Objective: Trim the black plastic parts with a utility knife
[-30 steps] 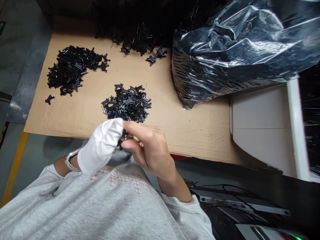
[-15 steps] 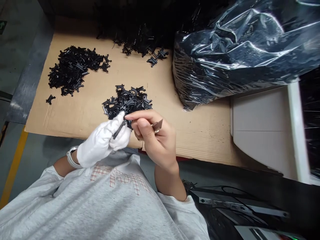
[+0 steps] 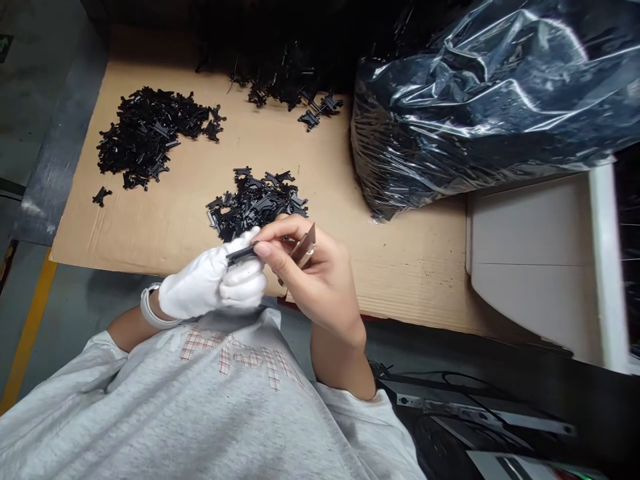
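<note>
My left hand (image 3: pixel 215 280), in a white glove, is closed around a small black plastic part (image 3: pixel 241 254). The part lies slantwise across the gloved fingers. My bare right hand (image 3: pixel 320 277) pinches the part's right end between thumb and forefinger. Tucked among its other fingers is a flat brownish blade (image 3: pixel 304 248), its pointed tip upward; its lower end is partly hidden. Just beyond both hands lies a pile of similar black plastic parts (image 3: pixel 260 200), its near edge covered by the fingers.
A larger pile of black parts (image 3: pixel 145 137) sits at the left of the cardboard sheet (image 3: pixel 200 180), one loose piece (image 3: pixel 102 196) beside it. More parts (image 3: pixel 285 87) lie at the dark back. A full black plastic bag (image 3: pixel 450 127) and a white-edged box (image 3: pixel 530 267) stand at right.
The black part has turned flatter, its right end now between my right thumb and forefinger. The blade in my right hand has tilted more upright. The view has shifted slightly.
</note>
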Available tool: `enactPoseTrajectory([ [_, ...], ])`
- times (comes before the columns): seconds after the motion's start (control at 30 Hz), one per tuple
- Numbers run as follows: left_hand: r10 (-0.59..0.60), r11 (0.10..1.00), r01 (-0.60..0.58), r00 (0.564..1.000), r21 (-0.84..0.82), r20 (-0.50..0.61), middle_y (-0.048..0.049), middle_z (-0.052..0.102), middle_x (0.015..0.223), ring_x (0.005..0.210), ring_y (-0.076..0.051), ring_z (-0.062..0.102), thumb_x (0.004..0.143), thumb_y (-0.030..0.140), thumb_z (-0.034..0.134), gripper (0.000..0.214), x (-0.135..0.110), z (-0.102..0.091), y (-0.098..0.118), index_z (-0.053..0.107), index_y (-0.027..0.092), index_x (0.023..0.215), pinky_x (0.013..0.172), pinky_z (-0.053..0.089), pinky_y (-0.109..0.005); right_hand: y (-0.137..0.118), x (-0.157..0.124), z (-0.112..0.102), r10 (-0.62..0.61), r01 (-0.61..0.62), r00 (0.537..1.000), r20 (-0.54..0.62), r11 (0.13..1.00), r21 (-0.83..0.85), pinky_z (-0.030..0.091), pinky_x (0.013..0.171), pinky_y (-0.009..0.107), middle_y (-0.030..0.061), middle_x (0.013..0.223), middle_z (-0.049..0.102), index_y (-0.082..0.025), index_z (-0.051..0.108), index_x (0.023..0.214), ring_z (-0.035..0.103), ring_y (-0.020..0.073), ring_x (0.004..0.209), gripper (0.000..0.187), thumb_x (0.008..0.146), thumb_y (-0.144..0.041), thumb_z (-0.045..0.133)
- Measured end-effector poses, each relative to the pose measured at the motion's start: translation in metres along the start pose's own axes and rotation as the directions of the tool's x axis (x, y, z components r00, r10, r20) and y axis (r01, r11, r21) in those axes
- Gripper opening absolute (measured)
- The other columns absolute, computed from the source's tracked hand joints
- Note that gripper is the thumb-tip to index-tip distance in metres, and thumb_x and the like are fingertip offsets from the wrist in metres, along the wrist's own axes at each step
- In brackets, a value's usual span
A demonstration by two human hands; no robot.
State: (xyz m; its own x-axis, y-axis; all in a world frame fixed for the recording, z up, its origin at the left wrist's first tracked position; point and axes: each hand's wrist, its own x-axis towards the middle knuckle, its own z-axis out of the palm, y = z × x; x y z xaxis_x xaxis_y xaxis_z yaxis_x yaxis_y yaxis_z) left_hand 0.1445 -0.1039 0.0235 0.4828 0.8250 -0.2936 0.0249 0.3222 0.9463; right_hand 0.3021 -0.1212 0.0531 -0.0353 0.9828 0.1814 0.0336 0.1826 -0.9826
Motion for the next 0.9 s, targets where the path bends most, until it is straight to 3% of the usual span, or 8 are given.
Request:
enactPoseTrajectory([
  [0.1, -0.013, 0.988, 0.012, 1.000, 0.155, 0.007, -0.0004, 0.057, 0.061, 0.055, -0.014, 0.052, 0.096, 0.055, 0.054, 0.042, -0.001, -0.021, 0.000, 0.062, 0.023, 0.071, 0.057, 0.047, -0.032, 0.011, 0.010, -0.013, 0.075, -0.077, 0.997, -0.032, 0.995, -0.058, 0.032, 0.045, 0.023, -0.0053, 0.064, 0.052, -0.020, 0.065, 0.081, 0.039, 0.0076, 0.051, 0.023, 0.092, -0.041, 0.071],
  [0.17, 0.083, 0.907, 0.028, 0.967, 0.419, -0.243, -0.0003, 0.061, 0.071, 0.064, -0.014, 0.056, 0.094, 0.048, 0.058, 0.030, -0.003, -0.051, -0.001, 0.063, 0.022, 0.080, 0.065, 0.048, -0.030, 0.026, 0.021, -0.021, 0.080, -0.099, 0.990, -0.116, 0.980, -0.174, 0.030, 0.046, 0.024, -0.0054, 0.062, 0.051, -0.020, 0.065, 0.079, 0.038, 0.0083, 0.051, 0.020, 0.089, -0.036, 0.071],
  [0.27, 0.348, 0.686, 0.353, 0.609, 0.636, -0.713, -0.0041, 0.067, 0.092, 0.091, -0.021, 0.066, 0.096, 0.047, 0.053, 0.035, -0.008, -0.109, -0.002, 0.063, 0.019, 0.116, 0.086, 0.050, -0.035, 0.049, 0.040, -0.026, 0.130, -0.198, 0.969, -0.210, 0.917, -0.346, 0.030, 0.050, 0.026, -0.0054, 0.058, 0.050, -0.020, 0.064, 0.075, 0.037, 0.0103, 0.050, 0.016, 0.087, -0.029, 0.068],
  [0.33, 0.419, 0.482, 0.611, 0.469, 0.628, -0.778, -0.0132, 0.065, 0.119, 0.118, -0.034, 0.062, 0.091, 0.047, 0.060, 0.053, -0.012, -0.145, -0.003, 0.056, 0.014, 0.132, 0.103, 0.045, -0.048, 0.059, 0.049, -0.025, 0.153, -0.255, 0.955, -0.253, 0.859, -0.444, 0.034, 0.057, 0.029, -0.0047, 0.059, 0.053, -0.020, 0.064, 0.074, 0.041, 0.0119, 0.053, 0.012, 0.085, -0.025, 0.067],
  [0.43, 0.367, 0.442, 0.659, 0.486, 0.609, -0.793, -0.0163, 0.066, 0.120, 0.124, -0.039, 0.060, 0.088, 0.050, 0.061, 0.053, -0.014, -0.180, -0.006, 0.061, 0.010, 0.123, 0.104, 0.043, -0.053, 0.062, 0.052, -0.023, 0.166, -0.288, 0.948, -0.270, 0.809, -0.513, 0.037, 0.063, 0.031, -0.0033, 0.064, 0.056, -0.020, 0.064, 0.078, 0.047, 0.0142, 0.059, 0.009, 0.084, -0.026, 0.064],
  [0.6, 0.326, 0.472, 0.592, 0.572, 0.654, -0.753, 0.0016, 0.062, 0.076, 0.095, -0.018, 0.067, 0.086, 0.042, 0.056, 0.022, -0.002, -0.195, -0.007, 0.059, 0.020, 0.079, 0.090, 0.047, -0.032, 0.054, 0.038, -0.032, 0.155, -0.303, 0.938, -0.311, 0.803, -0.513, 0.037, 0.064, 0.032, -0.0045, 0.063, 0.050, -0.021, 0.065, 0.084, 0.045, 0.0143, 0.059, 0.014, 0.085, -0.034, 0.062],
  [0.77, 0.308, 0.578, 0.465, 0.637, 0.671, -0.706, 0.0025, 0.059, 0.069, 0.073, -0.016, 0.060, 0.082, 0.033, 0.062, 0.020, -0.002, -0.146, 0.002, 0.050, 0.023, 0.071, 0.078, 0.047, -0.031, 0.036, 0.017, -0.025, 0.095, -0.221, 0.957, -0.275, 0.851, -0.475, 0.040, 0.063, 0.032, -0.0019, 0.071, 0.056, -0.021, 0.068, 0.092, 0.050, 0.0149, 0.062, 0.018, 0.091, -0.038, 0.063],
  [0.9, 0.318, 0.750, 0.079, 0.827, 0.656, -0.464, 0.0016, 0.068, 0.080, 0.067, -0.012, 0.061, 0.083, 0.036, 0.066, 0.018, -0.013, -0.082, 0.015, 0.059, 0.021, 0.089, 0.069, 0.048, -0.027, 0.022, 0.010, -0.002, 0.034, -0.016, 0.999, 0.042, 0.931, -0.364, 0.047, 0.070, 0.031, 0.0009, 0.083, 0.064, -0.021, 0.070, 0.104, 0.058, 0.0155, 0.073, 0.013, 0.096, -0.028, 0.063],
])
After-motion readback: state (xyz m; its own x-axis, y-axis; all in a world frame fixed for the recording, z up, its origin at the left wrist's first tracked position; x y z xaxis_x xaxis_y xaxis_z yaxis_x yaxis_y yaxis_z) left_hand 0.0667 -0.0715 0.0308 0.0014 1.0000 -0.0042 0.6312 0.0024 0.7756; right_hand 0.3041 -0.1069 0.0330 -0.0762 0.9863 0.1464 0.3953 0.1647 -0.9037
